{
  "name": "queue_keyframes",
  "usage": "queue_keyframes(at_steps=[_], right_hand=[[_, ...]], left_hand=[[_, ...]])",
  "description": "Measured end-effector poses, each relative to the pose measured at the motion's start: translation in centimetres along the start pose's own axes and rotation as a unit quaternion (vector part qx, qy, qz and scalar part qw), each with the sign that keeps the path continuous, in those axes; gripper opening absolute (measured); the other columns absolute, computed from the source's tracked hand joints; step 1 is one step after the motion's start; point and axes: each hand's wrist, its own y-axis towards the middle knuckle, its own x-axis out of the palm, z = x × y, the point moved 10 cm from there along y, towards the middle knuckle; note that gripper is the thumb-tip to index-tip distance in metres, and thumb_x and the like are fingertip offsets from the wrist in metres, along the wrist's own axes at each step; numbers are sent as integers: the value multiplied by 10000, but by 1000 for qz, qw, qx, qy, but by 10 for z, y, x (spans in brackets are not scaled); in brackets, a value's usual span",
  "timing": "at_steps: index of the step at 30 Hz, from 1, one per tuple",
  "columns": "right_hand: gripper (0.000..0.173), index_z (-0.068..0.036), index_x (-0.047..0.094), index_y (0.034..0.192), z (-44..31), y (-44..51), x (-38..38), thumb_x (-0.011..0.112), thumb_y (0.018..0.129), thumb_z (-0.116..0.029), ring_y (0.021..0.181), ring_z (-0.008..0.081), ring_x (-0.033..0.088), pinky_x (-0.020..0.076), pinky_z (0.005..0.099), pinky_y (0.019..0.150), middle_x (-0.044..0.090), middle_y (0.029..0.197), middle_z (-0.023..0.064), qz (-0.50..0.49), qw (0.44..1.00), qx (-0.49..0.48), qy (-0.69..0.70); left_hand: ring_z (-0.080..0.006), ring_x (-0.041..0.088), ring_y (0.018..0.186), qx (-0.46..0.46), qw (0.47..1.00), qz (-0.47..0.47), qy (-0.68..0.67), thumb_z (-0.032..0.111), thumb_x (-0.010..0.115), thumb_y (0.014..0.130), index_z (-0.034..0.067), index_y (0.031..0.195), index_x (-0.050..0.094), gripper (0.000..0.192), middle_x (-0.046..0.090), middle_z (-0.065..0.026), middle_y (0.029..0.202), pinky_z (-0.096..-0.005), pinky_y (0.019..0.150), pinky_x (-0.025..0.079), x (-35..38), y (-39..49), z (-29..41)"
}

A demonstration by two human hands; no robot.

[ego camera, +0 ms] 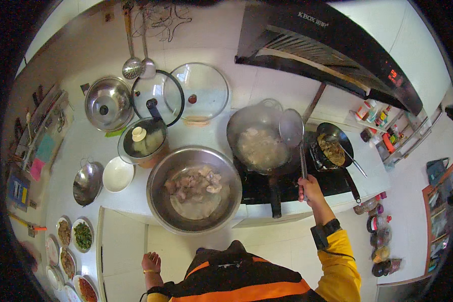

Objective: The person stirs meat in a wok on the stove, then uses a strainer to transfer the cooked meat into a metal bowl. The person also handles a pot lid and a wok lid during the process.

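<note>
My right hand point(310, 190) is closed around the long metal handle of a round skimmer point(291, 127), its head raised at the right rim of a wok point(263, 149). Pale meat pieces lie in cloudy, steaming liquid in that wok. My left hand point(151, 263) hangs low by my body, its fingers curled loosely with nothing seen in them. In front of me a large stainless steel basin point(194, 226) holds pieces of pale cooked meat point(196, 185). On the right burner, a smaller black pan point(347, 139) contains browned food and a metal spatula point(353, 161).
Left of the basin are a glass-lidded pot point(143, 141), a white bowl point(117, 174) and a metal bowl point(87, 184). Plates of food point(83, 234) stand at lower left. Glass lids point(207, 87) lean on the wall. A range hood point(324, 49) overhangs the stove; jars point(381, 238) line the right.
</note>
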Motion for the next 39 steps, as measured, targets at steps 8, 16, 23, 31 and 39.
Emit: queue_keyframes(at_steps=[8,16,23,31,39], right_hand=[[108,-80,410,884,54,55,23,482,816,-123,379,175,422,380,341,326,425,547,46,-58,993,103,-7],[199,-129,391,637,60,35,111,511,793,-157,382,135,362,289,279,362,368,474,-1,-220,930,213,203],[226,-143,407,629,42,-8,160,533,814,-174,400,70,299,237,225,378,325,495,-67,-301,848,238,365],[87,-68,528,769,47,-16,166,525,814,-142,404,55,325,275,207,364,363,514,-61,-328,773,265,474],[173,0,555,897,34,-25,139,443,853,-123,386,48,388,322,200,346,434,548,-36,-336,761,210,514]], left_hand=[[-171,549,725,14,998,53,-27,248,493,800,73,957,530,238,591,-39,830,-308,640,446,-33,-7,-1],[-171,551,707,28,998,48,-28,241,476,819,57,931,536,224,592,-56,818,-305,608,460,-17,-20,2],[-160,536,673,35,999,30,-17,254,500,823,68,938,531,221,578,-37,800,-273,588,455,9,-22,6],[-185,517,1042,452,774,-165,412,46,513,829,19,1164,490,337,557,-102,1099,-301,882,416,198,-118,121],[-258,589,969,191,88,-264,941,300,577,797,86,1083,594,357,608,-111,1069,-395,807,482,320,-112,2]])
